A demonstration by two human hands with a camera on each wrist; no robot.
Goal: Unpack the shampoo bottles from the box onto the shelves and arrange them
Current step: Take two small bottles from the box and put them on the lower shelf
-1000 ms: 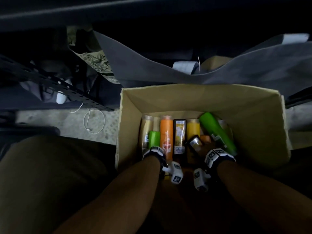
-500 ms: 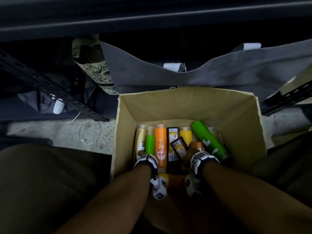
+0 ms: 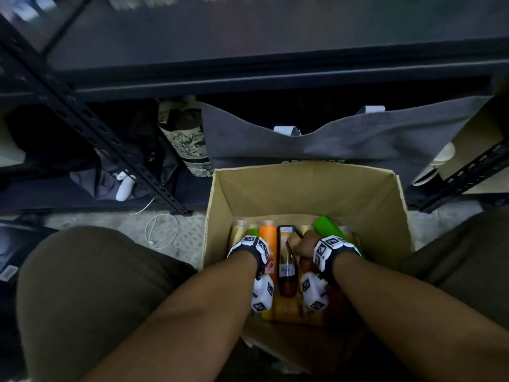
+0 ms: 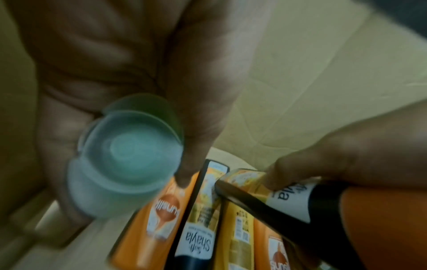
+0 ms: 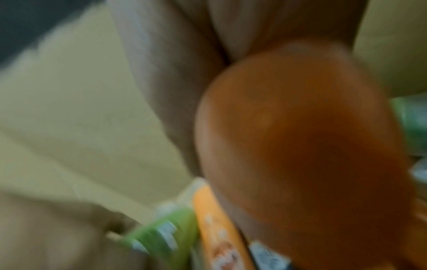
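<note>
Both hands are sunk inside the cardboard box (image 3: 366,194), wrists level with its near rim. By the left hand (image 4: 110,76) a green bottle with a pale translucent cap (image 4: 129,153) is gripped, the fingers curled round its body and the cap turned toward the wrist camera. By the right hand (image 3: 304,245) a dark-sided bottle with an orange end (image 4: 289,204) is held, thumb pressed on its label; its rounded orange end fills the right wrist view, which is blurred.

Just under and between the two hands, the remaining bottles are packed side by side on the box floor: an orange bottle (image 3: 268,238) beside the left hand, a black-edged yellow bottle (image 3: 285,260) next to it, touching. Beyond the right hand a bright green bottle (image 3: 327,226) is laid at a slant over the others.

Above the bottles the box walls are bare and the top is open, so free room is left straight upward. Past the far wall a grey fabric bag (image 3: 344,139) is pressed close, under a dark shelf edge (image 3: 275,78). To the left hand's outer side, a perforated metal upright (image 3: 110,144) and a white cable (image 3: 161,230) are seen on the floor.
</note>
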